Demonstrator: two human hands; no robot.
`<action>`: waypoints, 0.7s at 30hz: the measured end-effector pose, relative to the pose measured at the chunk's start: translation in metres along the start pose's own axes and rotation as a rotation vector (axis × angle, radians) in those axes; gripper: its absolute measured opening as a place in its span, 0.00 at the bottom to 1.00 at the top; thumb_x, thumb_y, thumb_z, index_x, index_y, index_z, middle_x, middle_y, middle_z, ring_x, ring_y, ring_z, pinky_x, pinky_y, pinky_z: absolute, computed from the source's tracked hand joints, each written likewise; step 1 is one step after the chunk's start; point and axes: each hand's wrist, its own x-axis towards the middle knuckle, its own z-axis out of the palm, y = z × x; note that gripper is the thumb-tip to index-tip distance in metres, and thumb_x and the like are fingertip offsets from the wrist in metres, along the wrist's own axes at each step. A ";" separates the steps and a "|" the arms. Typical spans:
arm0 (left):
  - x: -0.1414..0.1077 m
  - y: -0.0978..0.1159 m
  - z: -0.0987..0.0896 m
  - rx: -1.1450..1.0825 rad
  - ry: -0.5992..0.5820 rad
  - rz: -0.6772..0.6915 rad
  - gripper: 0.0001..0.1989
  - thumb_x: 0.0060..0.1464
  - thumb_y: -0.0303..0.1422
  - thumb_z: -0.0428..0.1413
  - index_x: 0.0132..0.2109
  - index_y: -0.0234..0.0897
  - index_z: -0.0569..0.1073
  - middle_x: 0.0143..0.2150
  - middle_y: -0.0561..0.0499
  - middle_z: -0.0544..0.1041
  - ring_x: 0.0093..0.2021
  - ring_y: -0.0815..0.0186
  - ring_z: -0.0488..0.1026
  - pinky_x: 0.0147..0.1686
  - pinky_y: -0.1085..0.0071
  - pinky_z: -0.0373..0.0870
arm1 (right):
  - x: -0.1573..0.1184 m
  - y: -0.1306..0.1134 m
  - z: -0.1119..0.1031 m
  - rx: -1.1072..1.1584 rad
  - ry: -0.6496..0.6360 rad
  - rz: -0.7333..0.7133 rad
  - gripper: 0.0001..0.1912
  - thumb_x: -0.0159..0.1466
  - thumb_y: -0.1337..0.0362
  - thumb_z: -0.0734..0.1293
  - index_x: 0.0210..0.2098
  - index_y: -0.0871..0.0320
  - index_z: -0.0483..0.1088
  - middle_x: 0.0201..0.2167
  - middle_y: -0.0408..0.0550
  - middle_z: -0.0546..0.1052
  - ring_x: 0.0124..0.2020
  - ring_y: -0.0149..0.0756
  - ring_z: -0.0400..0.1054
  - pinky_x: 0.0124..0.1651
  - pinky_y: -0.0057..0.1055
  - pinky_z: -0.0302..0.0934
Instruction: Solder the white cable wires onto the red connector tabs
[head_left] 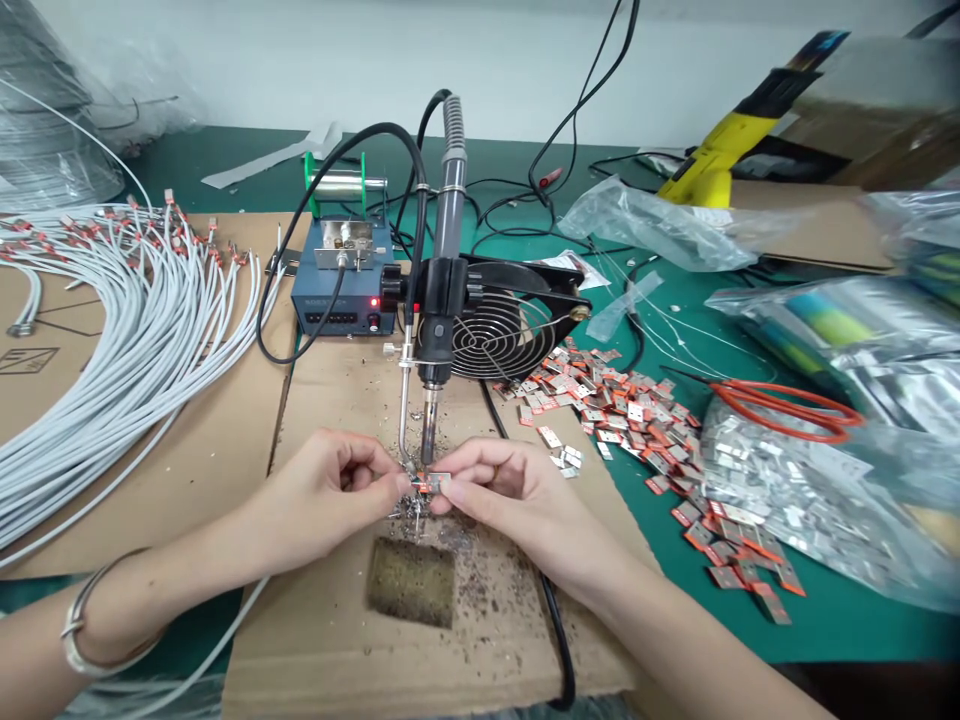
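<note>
At nine to ten o'clock a fanned bundle of white cables (127,330) lies on cardboard sheets (225,440), their orange-tipped ends pointing toward eleven. A silver bangle (82,625) circles the left wrist at eight o'clock. The left hand (330,495) sits just left of centre, its fingers pinched narrow on the end of a thin white cable; the exact grip is partly hidden by the knuckles. At six o'clock a dark, worn cleaning sponge (412,580) rests on the cardboard among solder flecks.

Dead centre, a small orange-and-metal connector (431,484) is held between both hands, right under the tip of the mounted soldering iron (444,290), which stands upright in a clamp. Behind it, toward twelve, are a blue soldering station (337,290) with a solder spool (345,185) and a black fan (502,330).

The right hand (510,495) pinches the connector's right end with thumb and forefinger closed tight. At three o'clock lie a scattered heap of orange connectors (645,420), red-handled scissors (787,405) and clear plastic bags (825,500). A yellow tool (720,150) lies at one o'clock.
</note>
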 end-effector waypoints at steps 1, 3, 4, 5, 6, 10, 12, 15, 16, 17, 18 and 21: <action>0.000 0.000 0.000 -0.006 -0.001 0.006 0.12 0.52 0.36 0.52 0.28 0.32 0.70 0.13 0.62 0.56 0.11 0.80 0.52 0.10 0.83 0.47 | 0.000 0.000 0.000 0.014 -0.011 -0.002 0.12 0.50 0.63 0.73 0.30 0.64 0.71 0.24 0.45 0.76 0.26 0.21 0.72 0.31 0.12 0.64; -0.001 0.000 0.000 -0.013 0.001 0.011 0.12 0.52 0.36 0.52 0.27 0.32 0.70 0.13 0.62 0.56 0.11 0.79 0.52 0.10 0.83 0.47 | 0.000 -0.001 0.000 0.036 -0.028 -0.011 0.11 0.51 0.64 0.73 0.30 0.63 0.71 0.24 0.45 0.76 0.26 0.20 0.72 0.31 0.11 0.64; -0.001 0.000 0.000 -0.013 0.000 0.011 0.12 0.52 0.36 0.53 0.27 0.32 0.70 0.13 0.62 0.56 0.11 0.79 0.52 0.10 0.83 0.47 | 0.000 -0.001 0.000 0.041 -0.032 -0.016 0.11 0.51 0.64 0.73 0.30 0.63 0.71 0.24 0.45 0.76 0.26 0.20 0.72 0.32 0.11 0.64; -0.001 0.000 0.000 -0.014 -0.001 0.009 0.12 0.52 0.36 0.53 0.27 0.32 0.70 0.13 0.62 0.56 0.11 0.79 0.52 0.10 0.83 0.47 | -0.001 -0.001 0.000 0.042 -0.033 -0.020 0.10 0.51 0.65 0.73 0.30 0.64 0.71 0.24 0.45 0.76 0.26 0.20 0.72 0.32 0.11 0.64; -0.002 0.000 0.000 -0.015 -0.001 0.007 0.12 0.52 0.36 0.53 0.28 0.32 0.70 0.13 0.62 0.56 0.11 0.79 0.53 0.10 0.83 0.47 | -0.001 -0.002 0.000 0.040 -0.032 -0.019 0.10 0.51 0.65 0.73 0.30 0.64 0.71 0.24 0.45 0.76 0.26 0.20 0.72 0.32 0.11 0.64; -0.002 0.002 -0.001 -0.022 -0.009 -0.008 0.12 0.52 0.37 0.52 0.28 0.32 0.70 0.14 0.62 0.56 0.11 0.79 0.53 0.10 0.83 0.47 | -0.002 -0.002 0.000 0.032 -0.006 0.003 0.11 0.51 0.64 0.73 0.30 0.64 0.71 0.24 0.46 0.76 0.26 0.21 0.72 0.31 0.12 0.65; -0.002 0.002 -0.001 -0.027 -0.011 -0.016 0.12 0.52 0.37 0.52 0.28 0.32 0.70 0.14 0.62 0.56 0.11 0.79 0.52 0.11 0.82 0.47 | -0.002 -0.002 0.000 0.027 0.001 0.008 0.10 0.51 0.64 0.73 0.30 0.63 0.71 0.24 0.45 0.76 0.26 0.21 0.72 0.31 0.12 0.65; -0.002 0.002 -0.001 -0.033 -0.016 -0.013 0.12 0.52 0.37 0.52 0.28 0.32 0.70 0.14 0.61 0.56 0.11 0.79 0.52 0.10 0.82 0.47 | -0.001 -0.001 -0.001 0.020 -0.003 0.003 0.10 0.51 0.64 0.73 0.30 0.63 0.72 0.24 0.46 0.76 0.26 0.22 0.72 0.31 0.13 0.65; -0.002 0.002 -0.001 -0.034 -0.018 -0.010 0.12 0.52 0.37 0.52 0.28 0.32 0.70 0.14 0.62 0.56 0.11 0.79 0.52 0.10 0.82 0.47 | -0.001 -0.001 -0.001 0.020 -0.006 -0.003 0.10 0.51 0.64 0.73 0.30 0.63 0.72 0.24 0.46 0.76 0.26 0.23 0.72 0.31 0.13 0.65; -0.002 0.002 -0.001 -0.035 -0.018 -0.011 0.12 0.52 0.37 0.52 0.28 0.32 0.70 0.14 0.62 0.56 0.11 0.79 0.52 0.10 0.82 0.47 | -0.001 0.000 -0.001 0.024 -0.012 -0.010 0.11 0.51 0.64 0.73 0.30 0.64 0.72 0.24 0.46 0.76 0.26 0.23 0.72 0.31 0.14 0.65; -0.002 0.002 -0.001 -0.037 -0.018 -0.013 0.12 0.52 0.37 0.53 0.28 0.32 0.70 0.14 0.62 0.56 0.11 0.79 0.52 0.10 0.82 0.47 | -0.001 0.000 -0.001 0.029 -0.021 -0.017 0.11 0.51 0.64 0.73 0.30 0.64 0.72 0.24 0.46 0.76 0.26 0.23 0.72 0.31 0.14 0.65; -0.001 0.002 0.000 -0.056 -0.024 -0.024 0.12 0.52 0.38 0.53 0.28 0.32 0.70 0.14 0.62 0.56 0.11 0.79 0.52 0.10 0.82 0.46 | -0.002 -0.001 -0.001 0.047 -0.043 -0.027 0.10 0.52 0.64 0.73 0.30 0.63 0.72 0.24 0.45 0.76 0.26 0.22 0.72 0.32 0.13 0.65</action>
